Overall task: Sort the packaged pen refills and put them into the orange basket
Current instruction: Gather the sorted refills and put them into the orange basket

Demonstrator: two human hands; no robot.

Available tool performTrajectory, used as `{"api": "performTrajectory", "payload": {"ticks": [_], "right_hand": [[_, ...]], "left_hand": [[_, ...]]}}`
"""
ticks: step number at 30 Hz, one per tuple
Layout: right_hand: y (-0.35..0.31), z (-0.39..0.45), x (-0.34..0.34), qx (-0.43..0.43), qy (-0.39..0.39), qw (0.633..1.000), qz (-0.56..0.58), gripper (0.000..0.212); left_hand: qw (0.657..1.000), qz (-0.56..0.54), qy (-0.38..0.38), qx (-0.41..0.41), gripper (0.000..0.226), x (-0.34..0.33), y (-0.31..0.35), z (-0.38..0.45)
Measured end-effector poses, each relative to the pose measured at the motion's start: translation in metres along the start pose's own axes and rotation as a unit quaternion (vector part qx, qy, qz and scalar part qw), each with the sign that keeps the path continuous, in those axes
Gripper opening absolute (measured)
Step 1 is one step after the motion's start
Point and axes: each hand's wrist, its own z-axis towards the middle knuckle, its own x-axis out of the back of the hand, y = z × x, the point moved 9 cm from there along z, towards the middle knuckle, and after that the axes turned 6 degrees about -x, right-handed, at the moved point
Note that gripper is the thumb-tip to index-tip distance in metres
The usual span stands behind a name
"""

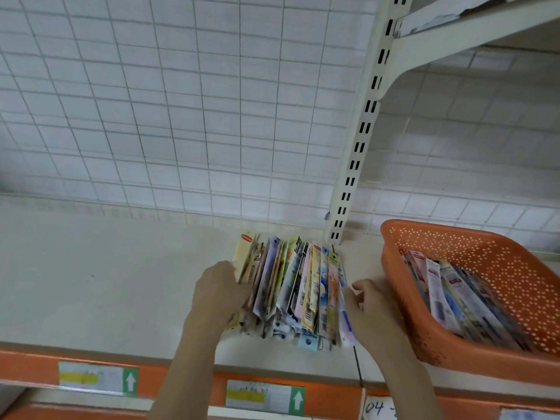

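Your left hand (219, 294) presses against the left side of the bundle of packaged pen refills (292, 291), fingers curled round its near edge. Your right hand (368, 304) closes on the right side, its fingertips pinching the outermost packets. The bundle stands on edge on the shelf (121, 283), fanned out at the top, just left of the orange basket (454, 350), which already holds a row of packets leaning along its length.

The main risk is that fan. The packets are slim and glossy and only side pressure holds them together. If you lift with the squeeze this loose, the middle ones are likely to slip down and spill onto the shelf or over its front edge. Several bottom ends already stick out unevenly towards you, so a snag on the basket rim is likely as you carry across. The basket's near corner hangs past the shelf edge, so a heavy drop on that side may tip it.
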Motion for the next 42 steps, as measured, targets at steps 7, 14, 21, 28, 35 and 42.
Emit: {"api": "performTrajectory", "payload": {"ticks": [7,14,21,28,35,42], "right_hand": [[-0.029,0.003,-0.027,-0.044,-0.111,0.986,-0.118,0.083],[-0.041,0.004,-0.036,-0.068,-0.18,0.962,-0.191,0.081],[-0.045,0.002,-0.027,-0.063,-0.148,0.976,-0.146,0.082],[-0.06,-0.007,-0.021,-0.032,-0.09,0.988,-0.118,0.073],[-0.068,-0.01,-0.005,-0.006,-0.059,0.99,-0.129,0.071],[-0.069,0.008,0.008,0.029,-0.052,0.998,-0.035,0.075]], "left_hand": [[0.996,-0.058,0.052,0.032,0.039,0.029,-0.023,-0.012],[0.992,-0.078,0.097,0.02,0.023,0.044,-0.03,-0.022],[0.988,-0.103,0.114,0.006,0.021,0.039,-0.032,-0.021],[0.984,-0.123,0.126,-0.008,0.018,0.039,-0.032,-0.024],[0.983,-0.126,0.132,-0.015,0.019,0.043,-0.03,-0.033],[0.984,-0.099,0.145,-0.024,0.019,0.044,-0.02,-0.04]]}}
